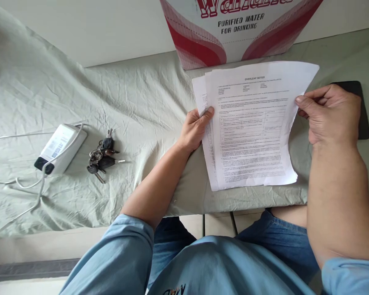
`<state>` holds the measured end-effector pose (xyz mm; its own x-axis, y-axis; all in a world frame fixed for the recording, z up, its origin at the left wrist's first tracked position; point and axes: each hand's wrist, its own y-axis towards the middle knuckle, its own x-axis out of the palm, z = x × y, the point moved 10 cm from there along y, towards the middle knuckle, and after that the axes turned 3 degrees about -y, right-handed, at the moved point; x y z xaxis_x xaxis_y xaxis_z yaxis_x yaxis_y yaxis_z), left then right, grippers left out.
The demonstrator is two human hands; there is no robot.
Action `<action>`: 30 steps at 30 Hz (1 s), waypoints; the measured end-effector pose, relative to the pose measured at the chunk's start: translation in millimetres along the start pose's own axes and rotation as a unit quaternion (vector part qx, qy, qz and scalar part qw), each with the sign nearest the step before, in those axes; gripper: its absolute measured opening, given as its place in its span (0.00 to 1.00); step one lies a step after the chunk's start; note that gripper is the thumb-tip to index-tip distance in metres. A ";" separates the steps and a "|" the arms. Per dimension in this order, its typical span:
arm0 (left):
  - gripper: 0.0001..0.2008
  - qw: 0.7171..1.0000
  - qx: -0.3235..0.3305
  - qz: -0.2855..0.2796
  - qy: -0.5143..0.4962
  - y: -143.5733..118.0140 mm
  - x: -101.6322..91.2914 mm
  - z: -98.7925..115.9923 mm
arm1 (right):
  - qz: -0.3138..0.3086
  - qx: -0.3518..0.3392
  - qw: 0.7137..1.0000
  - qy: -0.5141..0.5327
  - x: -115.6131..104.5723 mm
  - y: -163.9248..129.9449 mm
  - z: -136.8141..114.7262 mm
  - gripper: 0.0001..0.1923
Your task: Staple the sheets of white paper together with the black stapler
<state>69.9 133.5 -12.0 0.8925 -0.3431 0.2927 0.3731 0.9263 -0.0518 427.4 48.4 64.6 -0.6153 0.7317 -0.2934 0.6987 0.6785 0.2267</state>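
A few printed paper sheets (249, 131) are held up over the cloth-covered table, the front one headed "OVERLEAF NOTES". My left hand (197, 127) grips their left edge, thumb on the front and fingers behind. At the upper right edge, my right hand (330, 108) pinches the paper between thumb and fingers. The sheets are slightly fanned on the left, and the right side curls. Just behind my right hand lies a black phone-like slab (361, 110), partly covered by the hand.
A red and white water carton (209, 45) stands behind the papers. Left of my arm, a bunch of keys (103, 155) lies on the greenish tablecloth (147, 102). Farther left are a white box-shaped device (63, 145) and a loose white cable (38, 200).
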 end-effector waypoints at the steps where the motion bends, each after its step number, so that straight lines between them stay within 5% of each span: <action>1: 0.34 1.000 0.002 0.004 0.001 0.1 -1.2 -0.2 | 0.000 -0.005 1.000 -0.006 -0.7 1.9 2.1 0.17; 8: 0.33 1.000 0.011 -0.006 0.010 -2.1 3.0 6.7 | -0.011 -0.017 1.000 -0.013 -19.8 33.5 37.6 0.19; 12: 0.33 1.000 0.012 -0.007 0.012 -4.0 6.4 10.9 | -0.008 -0.081 0.996 -0.023 -28.9 45.3 40.5 0.20; 18: 0.34 1.000 0.008 0.008 0.015 -4.0 4.9 9.7 | -0.077 -0.057 0.995 0.003 -4.1 36.7 41.2 0.24; 30: 0.36 1.000 0.000 -0.009 0.012 -6.9 10.9 13.1 | -0.022 -0.095 0.995 0.021 9.0 20.0 17.5 0.22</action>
<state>73.8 125.5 4.0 0.8916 -0.3638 0.2696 0.3895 0.9198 -0.0471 442.2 67.3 50.2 -0.6613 0.6999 -0.2698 0.5907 0.7076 0.3877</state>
